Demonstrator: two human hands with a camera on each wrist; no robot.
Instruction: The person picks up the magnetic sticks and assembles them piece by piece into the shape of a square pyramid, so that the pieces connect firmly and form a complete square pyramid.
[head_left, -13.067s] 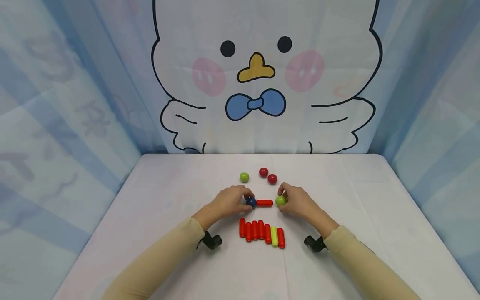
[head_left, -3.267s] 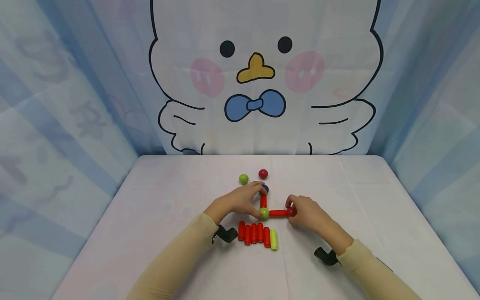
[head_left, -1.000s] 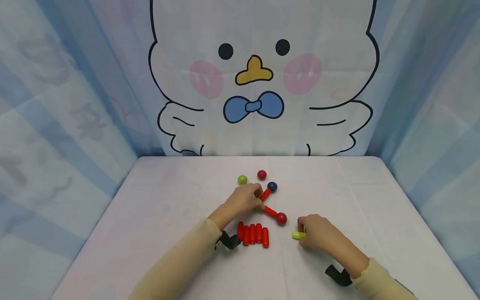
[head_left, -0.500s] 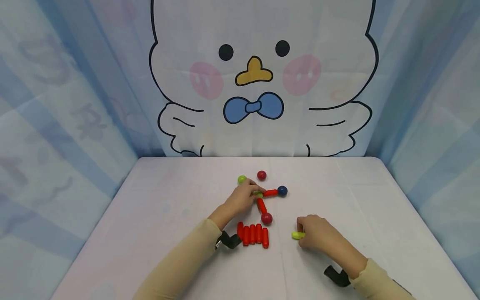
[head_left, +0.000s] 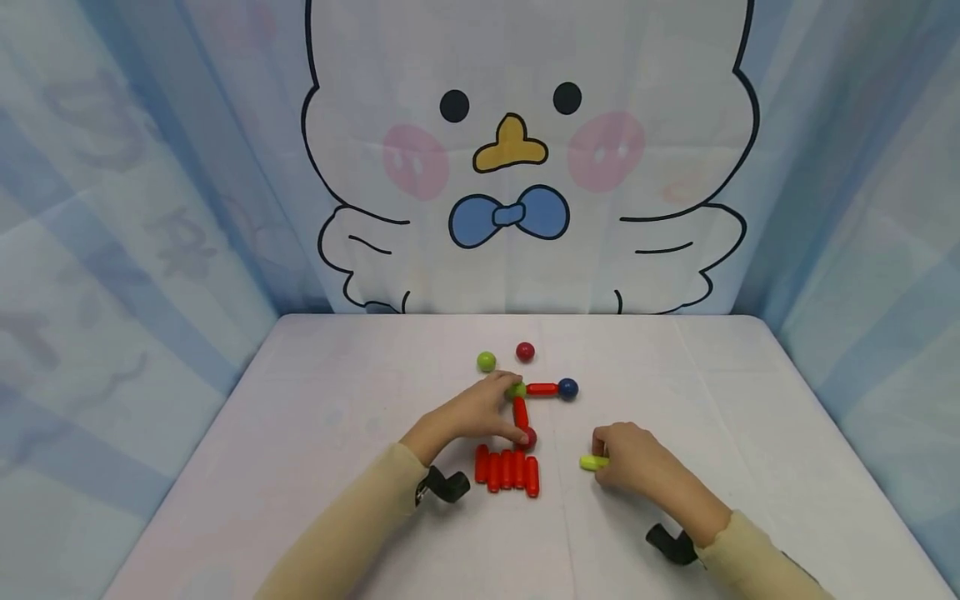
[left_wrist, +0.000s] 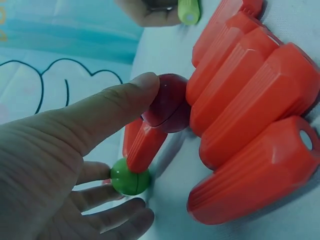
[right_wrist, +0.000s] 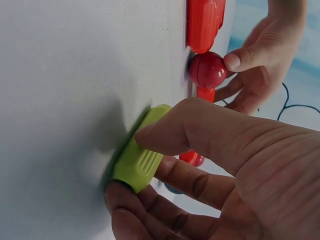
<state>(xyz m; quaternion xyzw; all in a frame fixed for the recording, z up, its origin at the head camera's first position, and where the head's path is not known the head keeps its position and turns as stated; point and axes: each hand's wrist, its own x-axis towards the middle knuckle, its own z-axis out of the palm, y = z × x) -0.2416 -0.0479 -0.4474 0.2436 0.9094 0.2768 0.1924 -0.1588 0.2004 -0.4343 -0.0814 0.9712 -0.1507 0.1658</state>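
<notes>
My left hand (head_left: pixel 476 408) spans an L of toy magnetic building sticks and balls: its thumb touches the red ball (left_wrist: pixel 170 102) at the near end, and its index finger is at the green corner ball (head_left: pixel 517 389). One red stick (head_left: pixel 521 412) joins those balls; another red stick (head_left: pixel 542 389) runs right to a blue ball (head_left: pixel 567 388). To the right, my right hand (head_left: pixel 637 458) pinches a yellow-green stick (right_wrist: pixel 140 150) between thumb and fingers, low over the table and apart from the L.
Several red sticks (head_left: pixel 506 470) lie side by side just in front of the L. A loose green ball (head_left: pixel 486 361) and a loose red ball (head_left: pixel 525 352) rest behind it. A printed curtain (head_left: pixel 510 267) stands along the table's far edge (head_left: pixel 637 315).
The L has turned since a second ago, swinging the blue ball right and the red ball nearer. My left thumb moved to the red ball. Earlier, my right hand took the yellow-green stick from the row.
</notes>
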